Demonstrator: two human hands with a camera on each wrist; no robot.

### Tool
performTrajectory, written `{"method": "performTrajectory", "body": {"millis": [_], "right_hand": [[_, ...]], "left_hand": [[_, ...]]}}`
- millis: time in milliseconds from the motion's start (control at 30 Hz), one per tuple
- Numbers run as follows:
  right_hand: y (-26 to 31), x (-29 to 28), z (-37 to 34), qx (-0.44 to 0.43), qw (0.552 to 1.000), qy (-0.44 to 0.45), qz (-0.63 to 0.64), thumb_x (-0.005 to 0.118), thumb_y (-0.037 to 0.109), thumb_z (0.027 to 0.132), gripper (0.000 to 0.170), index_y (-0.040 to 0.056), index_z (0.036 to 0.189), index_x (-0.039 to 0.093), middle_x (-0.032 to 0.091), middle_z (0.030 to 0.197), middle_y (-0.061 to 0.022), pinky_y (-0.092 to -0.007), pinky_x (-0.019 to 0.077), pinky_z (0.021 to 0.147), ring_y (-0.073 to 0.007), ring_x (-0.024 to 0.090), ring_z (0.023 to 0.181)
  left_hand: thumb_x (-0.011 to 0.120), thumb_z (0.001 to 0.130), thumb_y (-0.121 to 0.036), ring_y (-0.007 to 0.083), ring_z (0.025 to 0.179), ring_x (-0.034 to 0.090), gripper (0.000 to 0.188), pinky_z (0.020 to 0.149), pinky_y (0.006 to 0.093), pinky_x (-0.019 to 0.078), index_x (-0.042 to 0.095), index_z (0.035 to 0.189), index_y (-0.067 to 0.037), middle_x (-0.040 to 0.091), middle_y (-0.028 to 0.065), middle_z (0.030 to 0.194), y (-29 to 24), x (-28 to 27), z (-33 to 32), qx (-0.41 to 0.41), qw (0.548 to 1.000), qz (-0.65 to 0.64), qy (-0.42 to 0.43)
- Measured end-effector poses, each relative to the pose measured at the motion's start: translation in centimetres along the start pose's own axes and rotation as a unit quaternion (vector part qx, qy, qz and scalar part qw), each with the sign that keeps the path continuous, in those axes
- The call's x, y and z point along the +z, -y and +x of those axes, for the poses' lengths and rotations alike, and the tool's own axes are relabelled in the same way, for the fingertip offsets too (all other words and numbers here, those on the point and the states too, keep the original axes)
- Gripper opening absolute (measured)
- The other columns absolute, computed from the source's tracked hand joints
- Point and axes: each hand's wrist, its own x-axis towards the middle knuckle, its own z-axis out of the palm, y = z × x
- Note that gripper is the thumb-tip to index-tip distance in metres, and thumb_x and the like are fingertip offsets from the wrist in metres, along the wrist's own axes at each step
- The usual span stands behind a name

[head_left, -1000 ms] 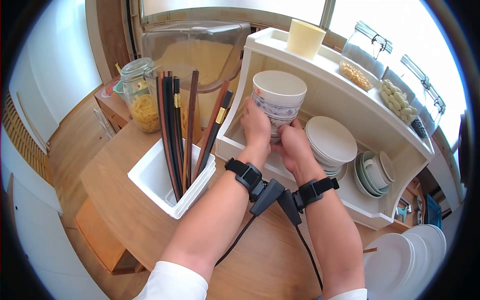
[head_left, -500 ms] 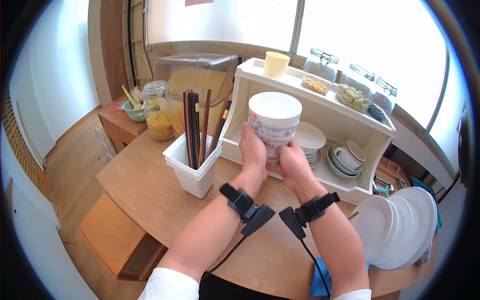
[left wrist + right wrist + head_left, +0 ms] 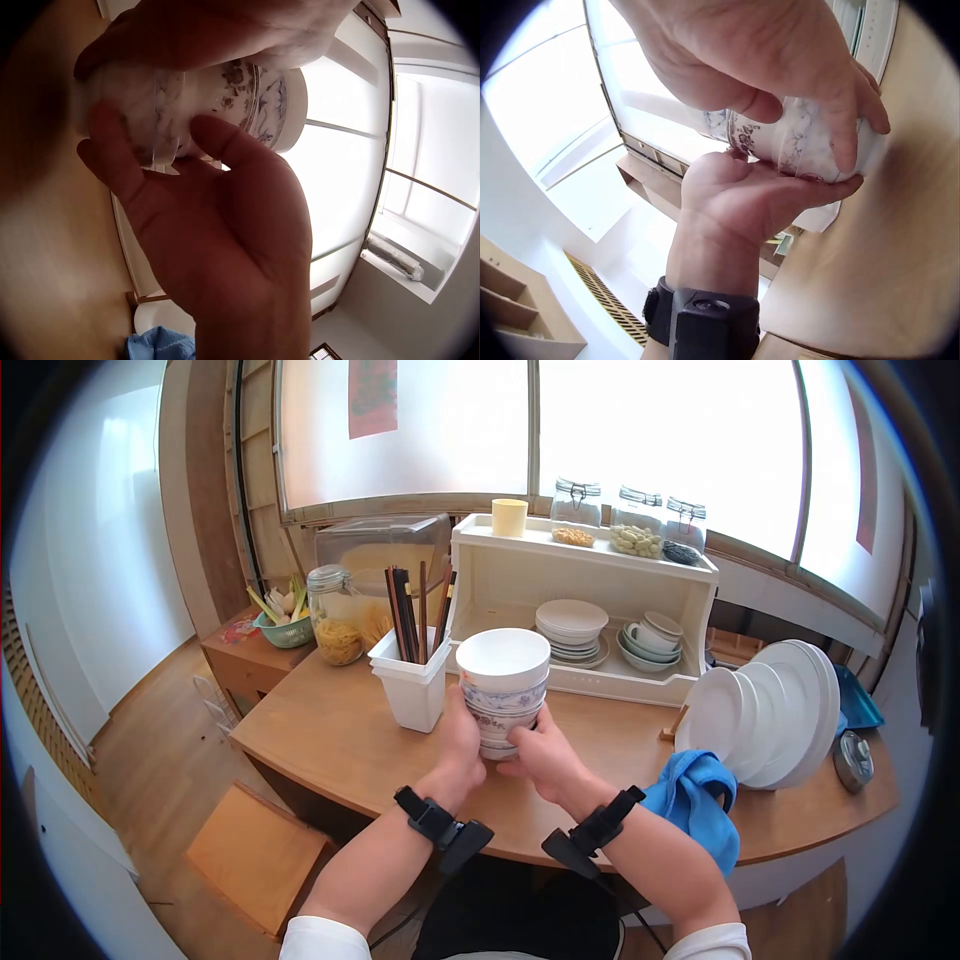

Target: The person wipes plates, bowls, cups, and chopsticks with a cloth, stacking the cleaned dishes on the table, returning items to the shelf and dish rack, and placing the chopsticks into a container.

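A stack of several bowls (image 3: 503, 676), white on top with blue and brown floral patterns below, stands upright between both hands above the wooden table. My left hand (image 3: 460, 741) wraps the stack's left side. My right hand (image 3: 543, 758) grips its lower right side, thumb across the front. In the left wrist view, fingers of the right hand (image 3: 232, 217) curl round the patterned bowls (image 3: 244, 94). From the right wrist, the left hand (image 3: 731, 195) lies along the stack (image 3: 799, 142). Whether the lowest bowl touches the table is unclear.
Behind stands a white shelf (image 3: 600, 685) with plates (image 3: 572, 618), smaller dishes and jars. A white container (image 3: 413, 695) of chopsticks is left of the bowls. Right are a plate rack's large plates (image 3: 765, 720), a blue cloth (image 3: 697, 800) and a lidded metal pot (image 3: 853, 760).
The hands have drawn the bowl stack out of the shelf area, back toward the body and lower over the table. The head view has tilted up and shows more of the window.
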Motion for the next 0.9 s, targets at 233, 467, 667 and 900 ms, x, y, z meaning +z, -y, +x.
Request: {"method": "performTrajectory", "body": {"millis": [233, 467, 667, 900], "right_hand": [[-3.1, 2.7, -1.8, -0.009, 1.0, 0.024, 0.007, 0.049, 0.001, 0.088, 0.069, 0.018, 0.146, 0.016, 0.039, 0.139, -0.0114, -0.0494, 0.0523, 0.085, -0.0302, 0.052, 0.116], [-4.1, 3.0, -1.6, -0.04, 0.999, 0.026, -0.02, 0.054, 0.004, 0.088, 0.073, 0.0188, 0.148, 0.014, 0.041, 0.137, -0.0096, -0.0467, 0.0519, 0.084, -0.025, 0.048, 0.118], [-3.7, 1.7, -1.9, -0.032, 0.998, 0.05, -0.021, 0.057, 0.009, 0.088, 0.077, 0.0146, 0.15, 0.011, 0.045, 0.136, -0.0127, -0.0464, 0.0481, 0.091, -0.0259, 0.047, 0.121], [-2.5, -2.1, -7.4, -0.32, 0.906, 0.001, -0.276, 0.061, 0.017, 0.086, 0.064, -0.0029, 0.139, 0.032, 0.045, 0.133, -0.0289, -0.0461, 0.0318, 0.107, -0.0381, 0.041, 0.128]], "left_hand": [[0.025, 0.103, -0.041, 0.0233, 0.121, 0.05, 0.054, 0.101, 0.0391, 0.04, 0.042, 0.135, -0.001, 0.051, 0.0115, 0.134, -0.6, -4.3, -1.3, -0.01, 1.0, 0.01, -0.014], [0.028, 0.103, -0.042, 0.0199, 0.119, 0.05, 0.052, 0.1, 0.0366, 0.0395, 0.045, 0.134, -0.004, 0.051, 0.0067, 0.134, -0.2, -8.8, 1.2, 0.001, 0.992, 0.122, 0.016], [0.038, 0.101, -0.042, 0.02, 0.111, 0.052, 0.051, 0.1, 0.033, 0.0352, 0.057, 0.121, 0.002, 0.058, 0.0151, 0.118, -1.1, -9.6, 0.5, 0.231, 0.903, 0.359, -0.048], [0.049, 0.095, -0.045, 0.0327, 0.098, 0.061, 0.053, 0.091, 0.0377, 0.0445, 0.059, 0.114, 0.003, 0.065, 0.0203, 0.103, -8.5, -4.6, 0.0, 0.221, 0.835, 0.504, -0.008]]}}
